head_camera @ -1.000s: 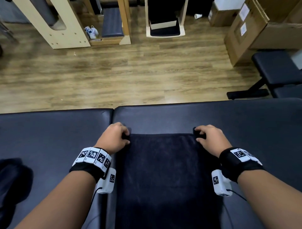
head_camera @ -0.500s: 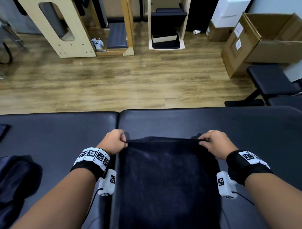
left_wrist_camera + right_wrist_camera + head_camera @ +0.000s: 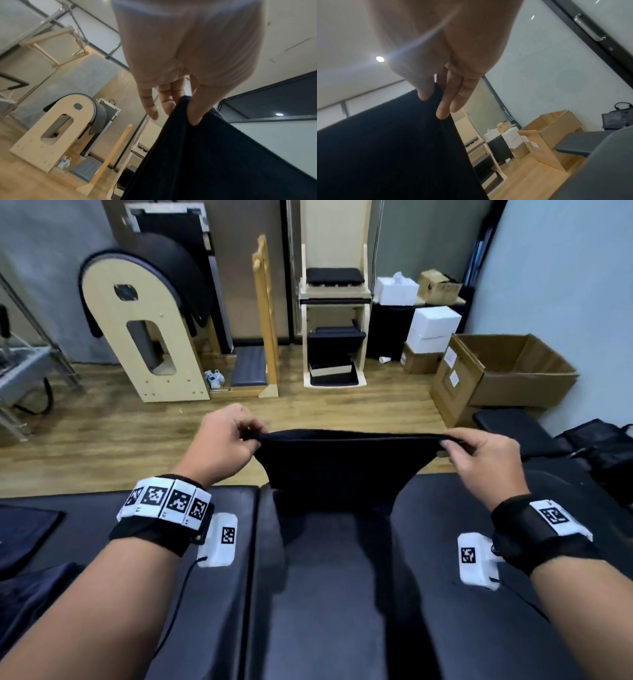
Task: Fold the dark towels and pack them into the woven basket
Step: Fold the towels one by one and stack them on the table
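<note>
Now dark towel (image 3: 342, 463) hangs, top edge stretched left-right; left hand (image 3: 222, 441) and right hand (image 3: 486, 460) each pinch-grip one corner; lower end blends into dark surface (image 3: 479, 628).

Ahead of you, wood-plank floor (image 3: 137, 436) runs to a grey wall (image 3: 44, 261). An arched wooden barrel frame (image 3: 150, 344) stands left, a pale wooden chair unit (image 3: 334, 302) at centre, white boxes (image 3: 433, 326) and an open cardboard box (image 3: 507, 371) right. Pale blue wall (image 3: 561, 268) on your right. Black padded worktop (image 3: 325, 594) below you. Recessed ceiling light (image 3: 380, 59) is on.
</note>
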Demonstrator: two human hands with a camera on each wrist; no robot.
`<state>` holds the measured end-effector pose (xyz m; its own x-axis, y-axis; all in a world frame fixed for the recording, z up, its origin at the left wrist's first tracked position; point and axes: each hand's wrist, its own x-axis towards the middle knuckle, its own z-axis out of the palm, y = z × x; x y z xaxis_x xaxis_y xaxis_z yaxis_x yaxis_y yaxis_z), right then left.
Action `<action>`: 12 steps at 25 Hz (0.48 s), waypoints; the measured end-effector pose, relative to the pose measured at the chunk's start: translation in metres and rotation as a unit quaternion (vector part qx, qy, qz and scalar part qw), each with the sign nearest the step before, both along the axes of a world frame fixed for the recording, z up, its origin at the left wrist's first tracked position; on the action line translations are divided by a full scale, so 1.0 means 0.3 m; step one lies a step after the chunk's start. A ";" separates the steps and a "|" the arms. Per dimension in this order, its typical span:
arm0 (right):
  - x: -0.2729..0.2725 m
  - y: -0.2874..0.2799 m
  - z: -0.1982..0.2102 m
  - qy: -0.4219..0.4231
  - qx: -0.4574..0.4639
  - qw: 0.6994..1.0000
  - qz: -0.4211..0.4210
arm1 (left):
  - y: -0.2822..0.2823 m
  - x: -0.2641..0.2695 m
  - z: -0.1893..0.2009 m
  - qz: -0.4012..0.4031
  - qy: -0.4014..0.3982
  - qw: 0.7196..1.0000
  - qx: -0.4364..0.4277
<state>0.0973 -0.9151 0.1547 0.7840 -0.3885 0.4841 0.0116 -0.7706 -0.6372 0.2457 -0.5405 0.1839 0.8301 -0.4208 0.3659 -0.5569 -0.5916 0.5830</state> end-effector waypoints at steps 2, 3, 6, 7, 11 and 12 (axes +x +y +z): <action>-0.094 0.018 0.000 -0.032 -0.024 0.999 0.008 | 0.026 -0.086 0.000 -0.006 -0.061 0.998 -0.004; -0.149 0.022 -0.028 -0.035 -0.028 0.999 0.014 | 0.041 -0.135 -0.030 -0.013 -0.070 0.997 -0.007; -0.317 0.032 -0.224 0.022 -0.066 0.997 0.034 | 0.089 -0.306 -0.235 -0.054 -0.049 0.997 0.038; -0.370 0.030 -0.317 0.060 -0.081 0.994 0.041 | 0.103 -0.370 -0.335 -0.064 -0.022 0.995 0.075; -0.585 0.070 -0.629 0.321 -0.047 0.944 0.065 | 0.160 -0.636 -0.713 -0.017 0.183 0.960 0.213; -0.636 0.089 -0.670 0.387 -0.043 0.919 0.067 | 0.168 -0.699 -0.767 -0.016 0.234 0.945 0.228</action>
